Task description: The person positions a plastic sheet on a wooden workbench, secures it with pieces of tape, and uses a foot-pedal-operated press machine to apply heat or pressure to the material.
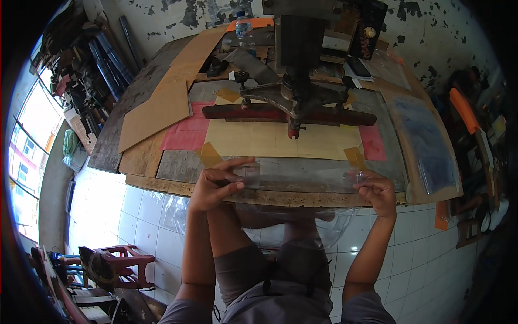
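A clear plastic sheet (302, 181) stretches between my hands above the front edge of the worktable, and its lower part hangs down in front of my lap. My left hand (213, 185) grips its left end, thumb below and index finger stretched along the top. At the right end, my right hand (376, 190) pinches the other corner between thumb and fingers. Just beyond the sheet lies a cream-coloured board (280, 144) with pink sheets at its sides and brown tape tabs. Over this board hangs a press with a long dark-red bar (237, 112), apart from my hands.
Brown cardboard (156, 116) lies along the table's left side. A blue-tinted plastic stack (423, 143) rests at the right. Towards the back are a water bottle (243, 27) and a dark phone (358, 67). A red plastic stool (129, 264) stands on the floor, lower left.
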Demonstrator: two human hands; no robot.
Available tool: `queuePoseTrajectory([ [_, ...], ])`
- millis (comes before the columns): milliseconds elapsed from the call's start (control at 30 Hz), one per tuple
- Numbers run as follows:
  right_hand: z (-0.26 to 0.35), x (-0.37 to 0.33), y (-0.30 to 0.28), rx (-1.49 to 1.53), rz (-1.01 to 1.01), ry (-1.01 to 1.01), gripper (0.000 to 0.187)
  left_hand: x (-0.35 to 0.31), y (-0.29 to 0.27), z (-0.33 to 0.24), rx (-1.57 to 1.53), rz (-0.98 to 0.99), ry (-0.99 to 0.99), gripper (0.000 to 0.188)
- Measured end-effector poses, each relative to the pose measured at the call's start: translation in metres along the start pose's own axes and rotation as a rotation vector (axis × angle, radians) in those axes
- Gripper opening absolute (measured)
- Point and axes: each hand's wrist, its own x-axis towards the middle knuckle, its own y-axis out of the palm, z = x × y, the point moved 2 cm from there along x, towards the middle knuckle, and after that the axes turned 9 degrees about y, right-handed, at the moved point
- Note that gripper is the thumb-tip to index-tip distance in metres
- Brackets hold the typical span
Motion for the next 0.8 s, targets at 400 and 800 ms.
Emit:
queuePoseTrajectory([
  [400, 0.0011, -0.0024, 0.0020, -0.026, -0.109, -0.082, 0.016, 0.0015, 0.0071, 0.0000, 0.038, -0.072, -0.048, 0.026],
  [800, 0.0022, -0.0030, 0.0027, -0.023, -0.114, -0.133, 0.016, -0.0007, 0.0034, 0.0019, -0.044, -0.107, 0.004, 0.029],
])
